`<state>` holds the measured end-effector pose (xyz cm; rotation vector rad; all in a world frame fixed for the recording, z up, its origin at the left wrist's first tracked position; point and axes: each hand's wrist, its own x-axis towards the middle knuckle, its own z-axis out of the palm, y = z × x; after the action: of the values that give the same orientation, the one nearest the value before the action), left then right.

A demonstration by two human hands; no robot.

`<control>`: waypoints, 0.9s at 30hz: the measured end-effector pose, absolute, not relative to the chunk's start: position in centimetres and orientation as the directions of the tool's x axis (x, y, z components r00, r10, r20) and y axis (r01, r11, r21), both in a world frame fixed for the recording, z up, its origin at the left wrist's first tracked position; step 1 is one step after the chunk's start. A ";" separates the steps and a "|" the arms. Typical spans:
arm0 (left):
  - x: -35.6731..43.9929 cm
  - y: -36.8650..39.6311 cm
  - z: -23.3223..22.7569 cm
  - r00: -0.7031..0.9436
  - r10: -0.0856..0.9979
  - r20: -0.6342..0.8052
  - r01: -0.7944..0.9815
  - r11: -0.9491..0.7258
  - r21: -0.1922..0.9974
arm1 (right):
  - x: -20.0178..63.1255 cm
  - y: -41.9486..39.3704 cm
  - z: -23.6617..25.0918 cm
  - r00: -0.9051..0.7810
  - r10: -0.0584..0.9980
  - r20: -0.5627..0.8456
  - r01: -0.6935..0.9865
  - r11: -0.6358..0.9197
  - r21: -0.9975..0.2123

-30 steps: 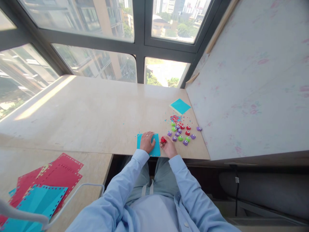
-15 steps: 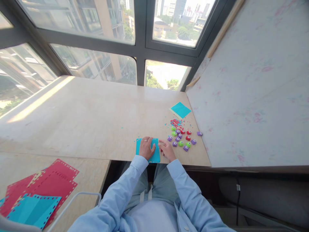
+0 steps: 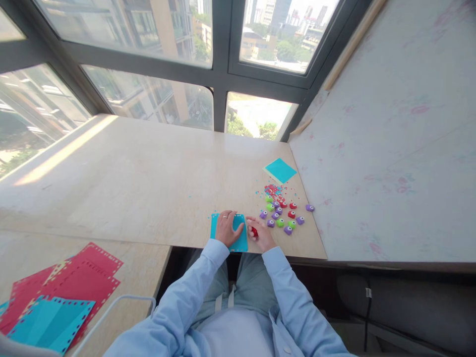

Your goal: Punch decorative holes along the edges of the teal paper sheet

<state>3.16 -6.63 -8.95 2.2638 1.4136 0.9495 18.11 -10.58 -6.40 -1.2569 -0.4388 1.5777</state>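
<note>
A blue sheet of paper (image 3: 241,244) with holes along its edges lies at the front edge of the tabletop. My left hand (image 3: 227,229) rests flat on it with fingers stretched, a ring on one finger. My right hand (image 3: 263,234) is just off the sheet's right edge, its fingers curled round a small red craft punch (image 3: 254,231). Several more craft punches (image 3: 280,223), purple, green and red with eye-like tops, lie to the right of that hand. Beyond them is a pile of red and blue paper bits (image 3: 273,190).
A blue and pale paper stack (image 3: 280,170) lies at the back right. Punched red sheets (image 3: 84,280) and blue sheets (image 3: 55,322) overlap on the lower left surface, near a white curved frame (image 3: 122,298). A papered wall (image 3: 390,148) bounds the right; windows stand behind.
My right hand has turned and drawn slightly back right from the sheet's edge, so the red punch now shows in its fingers. My left hand stays on the sheet. The view shifted slightly.
</note>
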 end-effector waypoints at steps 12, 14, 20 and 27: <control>3.1 -6.5 -8.9 0.300 0.874 0.383 0.637 -0.482 0.602 | 19.1 -9.1 -5.8 -0.167 0.858 -0.485 -0.377 -0.510 -0.773; 3.1 -6.4 -9.0 0.298 0.874 0.383 0.636 -0.481 0.603 | 19.4 -8.6 -5.6 -0.227 0.832 -0.507 -0.347 -0.555 -0.756; 3.0 -6.3 -9.1 0.291 0.872 0.394 0.621 -0.485 0.615 | 19.7 -7.9 -5.4 -0.276 0.789 -0.548 -0.241 -0.609 -0.755; 2.9 -6.4 -9.1 0.292 0.874 0.389 0.627 -0.482 0.613 | 19.1 -8.1 -5.8 -0.160 0.810 -0.564 -0.077 -0.580 -0.811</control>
<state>2.92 -6.36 -9.08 2.2234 1.3553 1.0041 19.08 -8.08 -5.76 -1.4766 -0.8555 1.8071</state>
